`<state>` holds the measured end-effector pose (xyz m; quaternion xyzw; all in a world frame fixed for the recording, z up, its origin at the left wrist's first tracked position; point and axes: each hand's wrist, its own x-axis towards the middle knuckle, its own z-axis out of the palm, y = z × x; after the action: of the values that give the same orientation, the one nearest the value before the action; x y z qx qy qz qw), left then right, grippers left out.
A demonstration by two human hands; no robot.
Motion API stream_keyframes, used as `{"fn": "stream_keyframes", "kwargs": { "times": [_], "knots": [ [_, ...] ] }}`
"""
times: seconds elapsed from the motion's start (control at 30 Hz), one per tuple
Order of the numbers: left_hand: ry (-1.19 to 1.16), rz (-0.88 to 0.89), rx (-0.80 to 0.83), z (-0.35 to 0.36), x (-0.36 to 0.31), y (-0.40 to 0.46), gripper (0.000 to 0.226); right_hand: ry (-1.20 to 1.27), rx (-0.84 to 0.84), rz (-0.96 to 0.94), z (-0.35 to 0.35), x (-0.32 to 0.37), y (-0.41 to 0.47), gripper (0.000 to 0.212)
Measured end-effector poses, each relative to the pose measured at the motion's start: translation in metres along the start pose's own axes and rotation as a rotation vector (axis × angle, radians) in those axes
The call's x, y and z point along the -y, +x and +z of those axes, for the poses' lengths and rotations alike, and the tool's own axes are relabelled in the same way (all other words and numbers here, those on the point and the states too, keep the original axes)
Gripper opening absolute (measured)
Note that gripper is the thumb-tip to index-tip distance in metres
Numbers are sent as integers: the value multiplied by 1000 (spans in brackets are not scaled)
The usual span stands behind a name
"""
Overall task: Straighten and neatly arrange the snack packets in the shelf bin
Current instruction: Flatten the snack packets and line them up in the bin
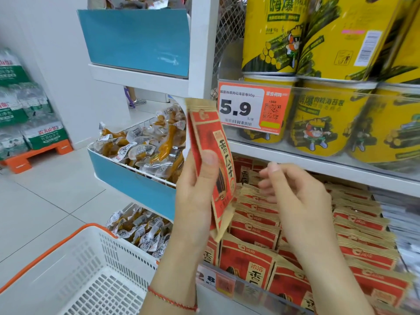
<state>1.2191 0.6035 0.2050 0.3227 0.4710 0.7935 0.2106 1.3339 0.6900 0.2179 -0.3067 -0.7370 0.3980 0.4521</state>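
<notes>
At the far left a white shopping basket [75,276] with an orange rim sits low, and just right of it the blue-fronted bins [134,180] hold loose clear-wrapped snacks; neither belongs to this step.

The left hand [195,201] holds a small stack of red-and-kraft snack packets [211,160] upright above the shelf bin [241,289], thumb pressed on the printed face and the fingers wrapped behind. That grip is firm and closed around the stack; how many packets it holds I cannot tell.

The right hand [297,201] hovers just beside the stack with loosely curled fingers and holds nothing.

Below and to the right, the remaining packets [354,226] stand in rows in the bin, some leaning and uneven, under the shelf of yellow tubs [329,117].

To do this step well, I would judge that the free hand should tap the held stack's edges flush, faces all one way, then part a gap in a row and slide the stack in upright, so neighbours are not knocked over.
</notes>
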Motion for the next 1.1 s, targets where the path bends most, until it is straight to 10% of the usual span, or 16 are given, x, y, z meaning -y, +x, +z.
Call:
{"fn": "stream_keyframes", "kwargs": {
  "times": [0.53,0.93,1.1],
  "knots": [
    [527,193,315,15,7,2,60,434,-20,-107,-3,15,0,9],
    [381,136,268,20,3,1,55,441,69,-114,-3,13,1,13],
    [197,95,-4,17,-2,6,57,321,282,-5,-5,9,0,27]
  ]
}}
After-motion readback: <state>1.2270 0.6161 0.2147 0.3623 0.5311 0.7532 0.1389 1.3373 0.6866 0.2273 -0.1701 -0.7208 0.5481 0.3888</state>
